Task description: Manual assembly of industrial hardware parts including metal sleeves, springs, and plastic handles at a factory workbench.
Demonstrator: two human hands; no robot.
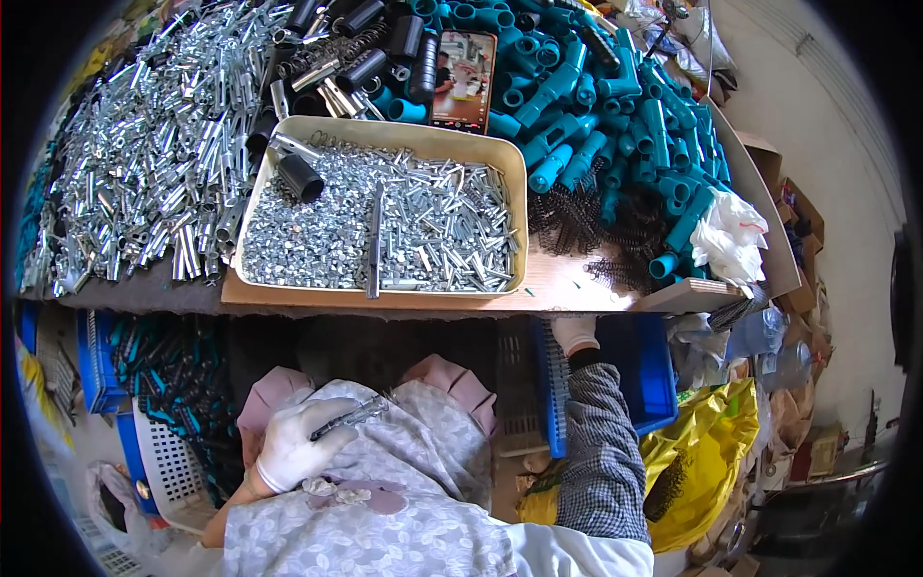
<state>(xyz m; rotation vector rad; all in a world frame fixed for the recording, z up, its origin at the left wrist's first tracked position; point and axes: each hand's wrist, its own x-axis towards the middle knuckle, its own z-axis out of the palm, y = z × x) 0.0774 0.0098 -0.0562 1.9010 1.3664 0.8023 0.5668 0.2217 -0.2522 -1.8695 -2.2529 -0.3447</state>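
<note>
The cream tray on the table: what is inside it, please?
Inside the cream tray are many small silver metal parts, a short black cylinder and a narrow grey bar. The parts cover its floor, so anything deeper cannot be seen.

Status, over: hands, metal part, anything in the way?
Left hand gripping metal part over patterned apron. Right hand at blue bin, fingers out of sight. Tabletop edge blocks view of them.

bright overall, source unclear | glare: small metal parts beyond left hand; bright patch on board just beyond right hand | deep shadow under tabletop, between hands | far right soft | fisheye: edges bowed, black corners
</note>
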